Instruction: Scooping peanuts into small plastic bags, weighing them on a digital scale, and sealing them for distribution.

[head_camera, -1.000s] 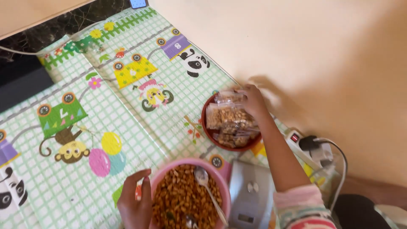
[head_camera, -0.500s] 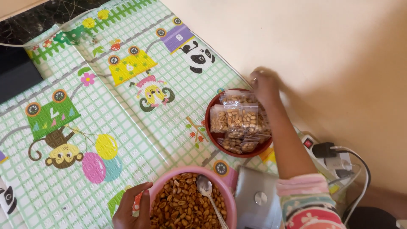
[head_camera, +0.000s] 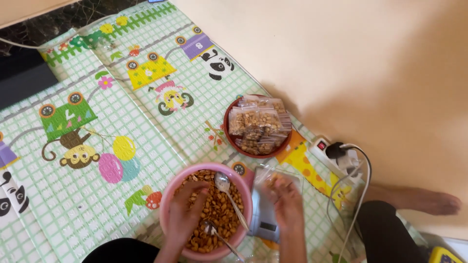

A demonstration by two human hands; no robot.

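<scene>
My left hand [head_camera: 187, 210] reaches into a pink bowl [head_camera: 168, 195] of roasted peanuts [head_camera: 219, 209], fingers spread down onto the nuts. Two metal spoons lie in the bowl, one [head_camera: 225, 185] at the top and one [head_camera: 210, 229] lower down. My right hand [head_camera: 286, 199] is blurred over a silver kitchen scale [head_camera: 263, 216], its fingers at a small clear plastic bag [head_camera: 273, 173]. Whether it grips the bag I cannot tell. Beyond them, a red bowl [head_camera: 228, 139] holds several sealed packets of peanuts [head_camera: 257, 122].
Everything sits on a cartoon-printed play mat [head_camera: 97, 126] on the floor. A white power strip [head_camera: 327, 150] with plugs and cables lies at the right by the cream wall. My bare foot [head_camera: 431, 202] and dark trouser leg [head_camera: 385, 234] are lower right. A black object [head_camera: 22, 78] lies upper left.
My right hand has come back from the red bowl of packets to the scale. My left hand has moved from the pink bowl's rim into the peanuts.
</scene>
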